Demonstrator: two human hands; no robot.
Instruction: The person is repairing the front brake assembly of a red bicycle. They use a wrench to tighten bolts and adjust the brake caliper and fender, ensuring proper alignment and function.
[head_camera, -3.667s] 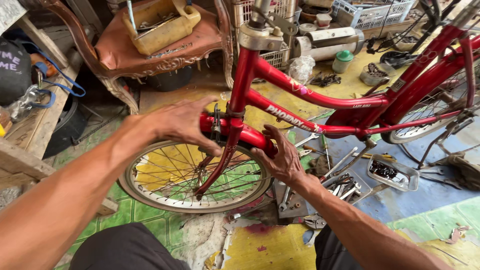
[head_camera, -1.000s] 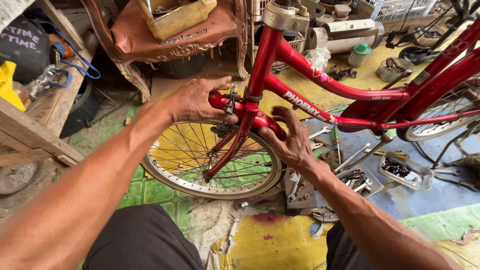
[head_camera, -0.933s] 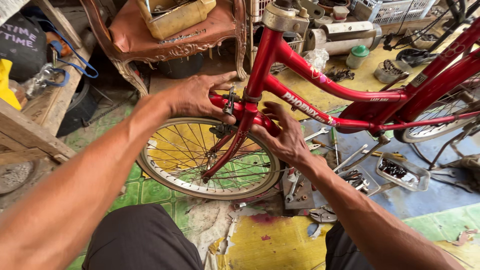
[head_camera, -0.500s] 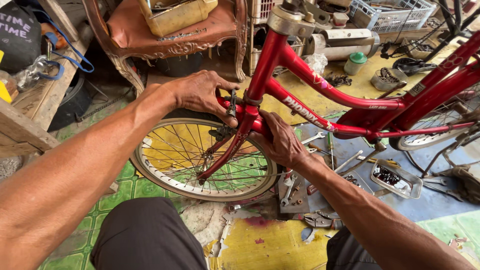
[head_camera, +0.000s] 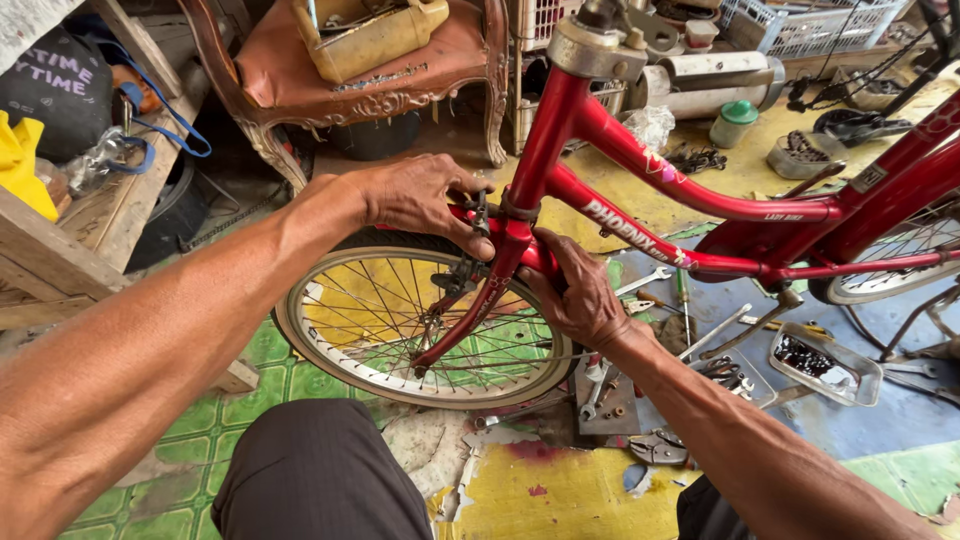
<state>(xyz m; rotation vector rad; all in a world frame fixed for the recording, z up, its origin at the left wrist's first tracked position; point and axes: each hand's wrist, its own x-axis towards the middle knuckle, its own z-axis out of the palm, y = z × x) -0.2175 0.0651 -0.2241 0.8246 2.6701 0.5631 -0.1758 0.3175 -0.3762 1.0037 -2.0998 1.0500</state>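
Bicycle: a red bicycle stands on the floor in front of the person, its head tube pointing up toward the top of the view.
Fork: the red fork runs down from the crown to the hub of the front wheel.
Left hand: the left hand lies over the top of the fork crown, fingers curled down on the brake part there; the thumb is hidden.
Right hand: the right hand grips the frame just behind the crown, fingers wrapped round the tube from below.
Tools: wrenches and pliers lie scattered on the floor under the frame.
Tray: a metal tray sits right of the tools.
Chair: a worn chair stands beyond the wheel.
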